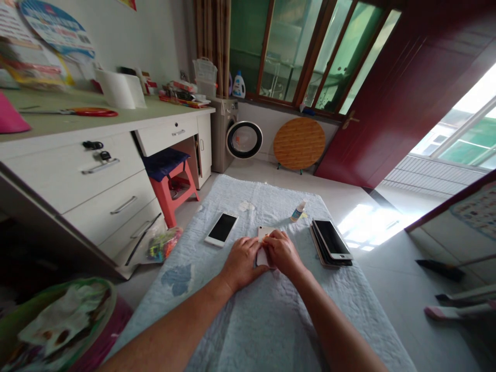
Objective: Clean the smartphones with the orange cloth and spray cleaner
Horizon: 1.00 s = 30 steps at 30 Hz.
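A pale phone lies on the blue cloth between my two hands. My left hand rests along its left side, fingers and thumb apart around the edge. Over the phone's right part, the fingers of my right hand are bent together in a pinch; a small orange thing shows at their tips, too small to name. To the left lies a white phone with a dark screen. On the right sits a stack of phones. A small bottle stands behind my right hand.
A desk with drawers runs along the left, with a red stool under it. A full waste bin stands at the lower left, near a plastic bag. Behind are a washing machine and a round wooden board.
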Each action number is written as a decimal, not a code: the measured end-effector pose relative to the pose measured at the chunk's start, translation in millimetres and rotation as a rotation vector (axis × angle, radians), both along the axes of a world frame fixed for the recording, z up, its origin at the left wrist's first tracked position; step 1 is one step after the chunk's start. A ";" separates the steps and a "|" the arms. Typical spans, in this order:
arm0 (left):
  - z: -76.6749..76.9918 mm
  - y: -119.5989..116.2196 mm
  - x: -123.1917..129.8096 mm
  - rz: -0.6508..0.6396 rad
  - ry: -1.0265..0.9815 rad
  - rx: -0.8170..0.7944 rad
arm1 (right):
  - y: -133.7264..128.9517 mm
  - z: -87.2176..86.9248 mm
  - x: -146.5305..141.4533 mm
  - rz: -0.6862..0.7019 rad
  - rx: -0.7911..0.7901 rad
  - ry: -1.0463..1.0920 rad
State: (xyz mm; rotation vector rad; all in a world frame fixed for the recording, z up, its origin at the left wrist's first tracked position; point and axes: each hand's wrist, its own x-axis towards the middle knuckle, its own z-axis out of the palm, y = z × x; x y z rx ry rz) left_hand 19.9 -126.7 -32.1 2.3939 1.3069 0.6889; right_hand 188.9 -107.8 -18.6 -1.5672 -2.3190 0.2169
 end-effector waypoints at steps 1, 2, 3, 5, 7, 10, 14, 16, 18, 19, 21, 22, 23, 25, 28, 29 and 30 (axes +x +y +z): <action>0.1 0.1 -0.2 0.001 0.002 -0.001 | 2.9 -1.5 -0.4 -0.011 0.005 0.000; 0.3 0.2 -0.5 -0.001 0.006 -0.002 | 6.3 -2.7 -1.1 -0.024 0.011 0.000; 0.7 0.2 -0.7 -0.003 0.009 0.000 | 10.1 -3.6 -2.0 -0.036 0.019 0.001; 2.1 0.1 -1.1 -0.013 0.016 0.002 | 18.5 -4.5 -4.3 -0.067 0.036 0.002; 4.1 -0.4 -1.2 -0.015 0.019 0.000 | 26.7 -4.9 -6.9 -0.095 0.046 0.004; 7.0 -1.2 -0.8 -0.010 0.007 -0.012 | 36.8 -5.9 -10.4 -0.119 0.036 -0.002; 8.6 -1.3 -0.1 -0.008 -0.011 -0.024 | 41.6 -7.4 -13.3 -0.109 0.045 -0.007; 8.2 -0.9 -0.1 -0.008 -0.017 -0.027 | 39.5 -6.5 -13.4 -0.081 0.055 -0.004; 7.0 -0.4 -0.7 -0.015 -0.018 -0.026 | 34.7 -4.6 -12.8 -0.040 0.057 -0.002; 6.1 -0.1 -1.2 -0.020 -0.018 -0.025 | 31.5 -3.8 -12.2 -0.023 0.058 0.001; 4.0 0.5 -2.1 -0.029 -0.024 -0.024 | 24.4 -3.3 -10.4 0.015 0.062 0.013; 2.8 0.8 -2.5 -0.031 -0.032 -0.022 | 20.8 -3.8 -9.2 0.035 0.066 0.021; 1.8 1.1 -2.9 -0.033 -0.043 -0.019 | 17.4 -4.9 -7.8 0.053 0.071 0.031; 0.4 1.5 -3.1 -0.036 -0.064 -0.015 | 11.7 -8.3 -4.6 0.085 0.080 0.053; 0.4 1.5 -2.9 -0.043 -0.081 -0.010 | 6.5 -12.6 -0.3 0.112 0.083 0.078; 0.8 1.4 -2.8 -0.044 -0.082 -0.010 | 5.7 -13.2 0.5 0.116 0.083 0.083; 1.2 1.2 -2.8 -0.043 -0.082 -0.008 | 5.3 -13.2 0.9 0.119 0.083 0.084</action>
